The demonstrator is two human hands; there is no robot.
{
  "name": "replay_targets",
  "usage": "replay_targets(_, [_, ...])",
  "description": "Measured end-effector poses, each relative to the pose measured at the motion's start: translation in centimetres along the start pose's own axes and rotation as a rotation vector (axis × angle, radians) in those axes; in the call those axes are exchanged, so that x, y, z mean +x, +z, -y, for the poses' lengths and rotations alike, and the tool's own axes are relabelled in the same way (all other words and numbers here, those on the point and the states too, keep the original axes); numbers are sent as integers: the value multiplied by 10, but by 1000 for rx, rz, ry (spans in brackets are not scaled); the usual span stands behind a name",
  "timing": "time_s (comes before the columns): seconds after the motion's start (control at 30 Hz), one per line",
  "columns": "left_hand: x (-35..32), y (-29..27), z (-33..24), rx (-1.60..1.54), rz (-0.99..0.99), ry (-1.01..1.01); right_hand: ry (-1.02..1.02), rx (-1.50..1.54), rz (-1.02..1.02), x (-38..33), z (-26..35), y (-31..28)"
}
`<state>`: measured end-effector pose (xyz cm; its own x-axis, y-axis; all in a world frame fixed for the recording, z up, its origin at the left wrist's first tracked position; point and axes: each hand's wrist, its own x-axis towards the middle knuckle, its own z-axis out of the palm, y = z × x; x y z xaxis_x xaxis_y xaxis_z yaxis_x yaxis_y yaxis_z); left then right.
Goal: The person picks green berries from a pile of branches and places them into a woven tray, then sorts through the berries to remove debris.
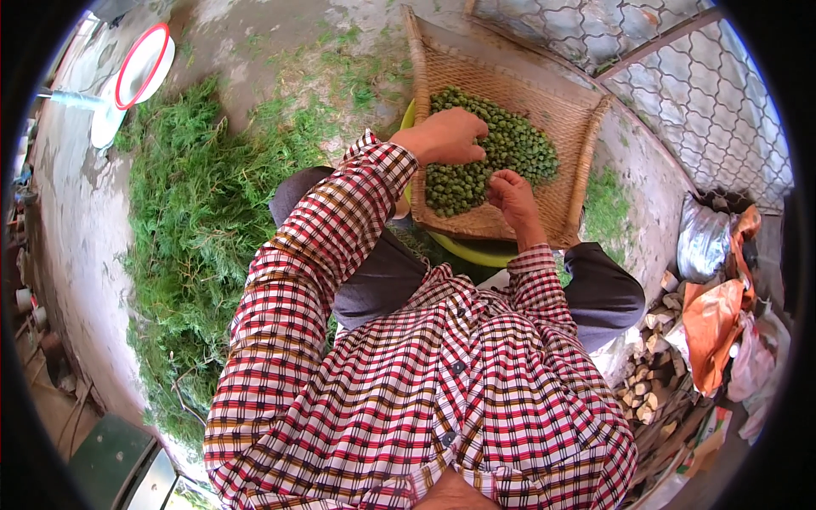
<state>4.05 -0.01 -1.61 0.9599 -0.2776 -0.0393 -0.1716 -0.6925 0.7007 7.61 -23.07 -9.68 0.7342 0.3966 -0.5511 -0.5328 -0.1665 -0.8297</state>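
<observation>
A woven winnowing tray [544, 88] rests tilted on a yellow-green basin [476, 252] in front of me. Small round green cones or berries [510, 144], too small to name surely, lie heaped in it. Over the left part of the heap is my left hand [445, 136], back upward, its fingers curled together. My right hand [512, 197] is at the near side of the heap with thumb and fingers pinched. Whatever either hand may hold is hidden or too small to make out.
Cut green conifer branches [204, 229] cover the ground to my left, with a red-rimmed white basin [143, 66] beyond. At the right stand wire mesh panels [688, 93], split firewood [653, 374], an orange bag [712, 327] and a silvery bag [704, 238].
</observation>
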Motion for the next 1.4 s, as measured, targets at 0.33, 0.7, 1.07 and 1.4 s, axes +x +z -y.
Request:
replay_targets(0.33, [-2, 22, -3, -737, 186, -184, -250, -25, 213, -28, 45, 31])
replay_targets(0.7, [-1, 20, -9, -518, 272, -126, -321, -440, 66, -34, 52, -5])
replay_targets(1.07, [-1, 13, -7, -324, 247, -43, -190, 506, -312, -7, 7, -85])
replay_targets(1.4, [4, -8, -5, -473, -122, -91, -239, -641, 69, 12, -27, 30])
